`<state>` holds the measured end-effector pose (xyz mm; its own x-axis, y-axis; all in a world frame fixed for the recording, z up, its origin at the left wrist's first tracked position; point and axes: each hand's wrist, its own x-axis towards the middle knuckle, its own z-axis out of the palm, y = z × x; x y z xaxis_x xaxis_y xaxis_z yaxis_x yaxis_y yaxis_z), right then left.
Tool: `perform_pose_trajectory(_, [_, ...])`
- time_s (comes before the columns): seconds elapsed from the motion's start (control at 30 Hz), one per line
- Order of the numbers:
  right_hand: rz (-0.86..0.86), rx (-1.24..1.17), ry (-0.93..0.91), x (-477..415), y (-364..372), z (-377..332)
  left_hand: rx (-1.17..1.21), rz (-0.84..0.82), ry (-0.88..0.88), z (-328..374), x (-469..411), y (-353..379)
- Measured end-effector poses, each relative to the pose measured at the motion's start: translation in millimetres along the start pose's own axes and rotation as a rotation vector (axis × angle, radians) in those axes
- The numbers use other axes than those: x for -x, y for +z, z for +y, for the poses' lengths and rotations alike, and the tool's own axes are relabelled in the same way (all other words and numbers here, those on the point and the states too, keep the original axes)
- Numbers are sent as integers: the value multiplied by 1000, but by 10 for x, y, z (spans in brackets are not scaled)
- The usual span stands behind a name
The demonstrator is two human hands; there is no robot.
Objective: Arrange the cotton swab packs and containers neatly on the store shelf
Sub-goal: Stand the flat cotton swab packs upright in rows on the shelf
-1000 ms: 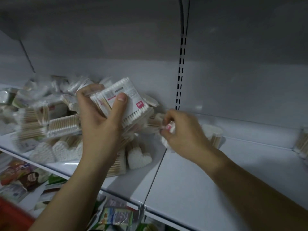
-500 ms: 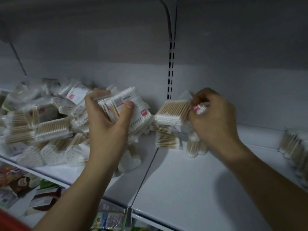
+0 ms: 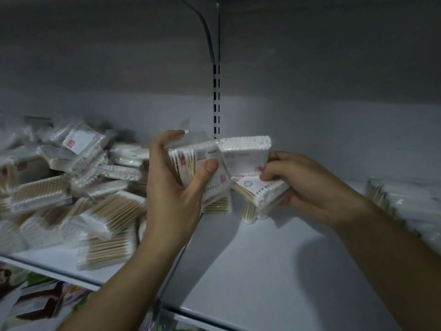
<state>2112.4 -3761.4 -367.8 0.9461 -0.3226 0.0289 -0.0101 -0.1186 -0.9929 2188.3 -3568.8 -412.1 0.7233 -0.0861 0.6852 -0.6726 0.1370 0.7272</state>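
Observation:
My left hand grips a stack of flat cotton swab packs, thumb across the front, held above the white shelf. My right hand holds more cotton swab packs by their edge, pressed against the left hand's stack. One of these packs tilts downward under my right fingers. A loose heap of swab packs with wooden sticks covers the left part of the shelf.
More swab packs lie along the shelf's right edge. A slotted upright runs up the back wall. Below the shelf, at lower left, sit colourful packaged goods.
My right hand has brought its packs leftward against the stack in my left hand. The camera view has shifted right and closer.

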Motion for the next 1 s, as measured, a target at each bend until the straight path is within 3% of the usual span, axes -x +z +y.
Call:
perform_pose_trajectory(0.2, [-63, 31, 122, 146, -112, 13, -137, 90, 106, -61, -29, 32])
perform_pose_trajectory(0.43, [-135, 12, 244, 181, 140, 141, -14, -80, 159, 102, 151, 273])
perform_pose_trajectory(0.73, [-146, 20, 186, 207, 153, 188, 116, -203, -45, 73, 197, 282])
perform_pose_trajectory(1.0, [-116, -2, 54, 262, -94, 84, 261, -22, -109, 73, 89, 180])
